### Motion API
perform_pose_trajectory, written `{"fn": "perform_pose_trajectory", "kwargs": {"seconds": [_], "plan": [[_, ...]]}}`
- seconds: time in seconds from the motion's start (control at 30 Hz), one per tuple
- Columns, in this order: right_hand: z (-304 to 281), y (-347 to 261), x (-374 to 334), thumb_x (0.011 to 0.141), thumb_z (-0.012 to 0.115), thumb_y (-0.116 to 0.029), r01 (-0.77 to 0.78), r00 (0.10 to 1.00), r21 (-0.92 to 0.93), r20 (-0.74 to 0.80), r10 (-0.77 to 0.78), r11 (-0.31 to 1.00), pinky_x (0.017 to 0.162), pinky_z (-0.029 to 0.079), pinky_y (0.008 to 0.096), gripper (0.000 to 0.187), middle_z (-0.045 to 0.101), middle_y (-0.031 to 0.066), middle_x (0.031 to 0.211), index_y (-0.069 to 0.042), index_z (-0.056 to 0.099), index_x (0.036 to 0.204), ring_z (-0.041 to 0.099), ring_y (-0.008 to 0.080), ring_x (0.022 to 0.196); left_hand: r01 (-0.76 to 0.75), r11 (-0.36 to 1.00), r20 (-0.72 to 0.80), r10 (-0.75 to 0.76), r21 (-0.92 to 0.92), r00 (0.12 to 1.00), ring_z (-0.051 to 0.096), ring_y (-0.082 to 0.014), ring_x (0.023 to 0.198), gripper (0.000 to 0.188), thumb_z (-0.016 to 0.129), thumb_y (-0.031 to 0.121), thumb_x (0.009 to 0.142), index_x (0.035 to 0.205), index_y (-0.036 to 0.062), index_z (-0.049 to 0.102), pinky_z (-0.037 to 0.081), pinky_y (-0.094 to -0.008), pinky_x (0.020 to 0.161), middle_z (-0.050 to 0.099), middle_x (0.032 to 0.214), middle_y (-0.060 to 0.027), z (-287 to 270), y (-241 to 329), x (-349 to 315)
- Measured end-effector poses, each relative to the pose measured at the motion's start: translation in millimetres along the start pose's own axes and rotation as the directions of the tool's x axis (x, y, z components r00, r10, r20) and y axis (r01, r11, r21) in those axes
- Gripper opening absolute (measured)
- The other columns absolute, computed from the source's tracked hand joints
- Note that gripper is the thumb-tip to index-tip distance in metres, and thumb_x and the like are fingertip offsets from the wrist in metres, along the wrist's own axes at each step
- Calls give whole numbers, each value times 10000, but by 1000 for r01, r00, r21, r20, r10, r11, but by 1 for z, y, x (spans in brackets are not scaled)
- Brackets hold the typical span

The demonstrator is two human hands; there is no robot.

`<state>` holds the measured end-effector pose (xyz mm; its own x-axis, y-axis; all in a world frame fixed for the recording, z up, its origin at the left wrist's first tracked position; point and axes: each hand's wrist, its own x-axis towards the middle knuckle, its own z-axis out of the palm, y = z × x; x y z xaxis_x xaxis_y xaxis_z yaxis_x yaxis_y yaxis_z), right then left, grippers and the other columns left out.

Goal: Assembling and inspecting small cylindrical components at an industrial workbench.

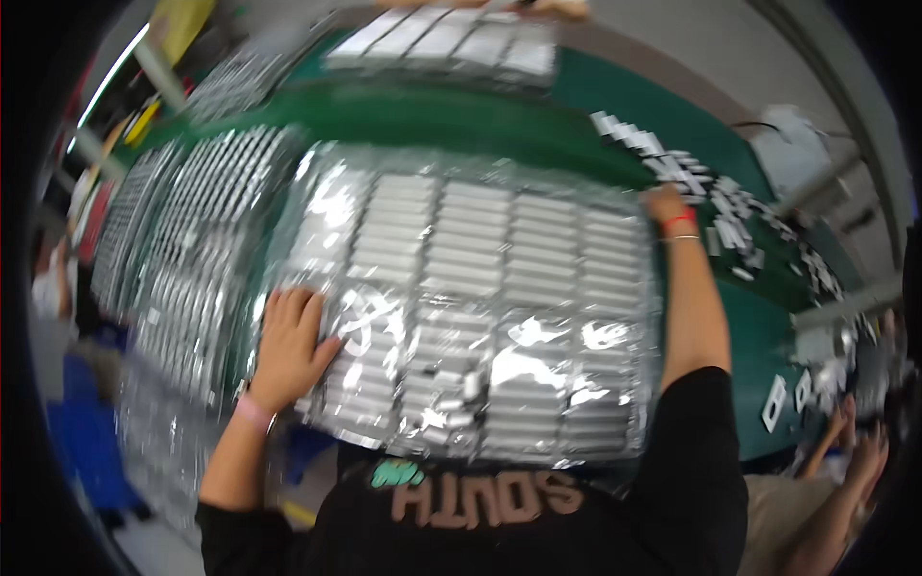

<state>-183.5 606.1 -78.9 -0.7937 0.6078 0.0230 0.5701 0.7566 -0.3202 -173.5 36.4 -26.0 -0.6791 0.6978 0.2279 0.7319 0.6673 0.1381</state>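
Note:
A large clear plastic tray (499, 309) lies in front of me, its compartments filled with rows of pale, narrow pieces. My left hand (291, 348) rests on the tray's left side, fingers extended and thumb apart. Across at the far right corner, my right hand (665, 204) has its fingers bent around the tray's edge; motion smears the fingertips. A few small white pieces (471, 386) lie loose and out of line in the near middle compartment.
More filled trays (216, 182) stand on the left. At the back, a tray of white pieces (447, 38) sits by another person's hands (557, 8). Loose white pieces (687, 173) are scattered on the green table (615, 86). Another person's forearms (836, 490) show at the lower right.

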Motion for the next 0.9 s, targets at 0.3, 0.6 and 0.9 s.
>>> {"fn": "perform_pose_trajectory", "kwargs": {"seconds": [0.3,0.6,0.9], "plan": [[-72,71,-81,867,604,-147,-74,937,990,109,332,-116,494,494,234,243,616,98,799,31,572,1030,581,192,588,-153,985,-242,130,-80,961,478,-288,989,302,621,221,794,1058,76,596,340,-388,952,516,1045,-114,-13,25,10],[-98,-25,-291,919,513,-159,-616,785,637,447,-429,-463,333,332,128,352,599,110,822,-7,454,1230,508,92,549,-516,845,-25,517,-139,855,471,-224,895,220,667,96,731,949,89,636,378,-341,808,525,935,-46,-2,107,31],[-104,-75,-355,834,598,-60,-460,886,881,447,-122,-111,411,355,169,281,594,98,794,5,537,1100,511,102,577,-315,830,44,376,-460,926,510,-218,802,252,566,135,869,1100,36,547,407,-326,740,559,929,-92,-34,106,35]]}}
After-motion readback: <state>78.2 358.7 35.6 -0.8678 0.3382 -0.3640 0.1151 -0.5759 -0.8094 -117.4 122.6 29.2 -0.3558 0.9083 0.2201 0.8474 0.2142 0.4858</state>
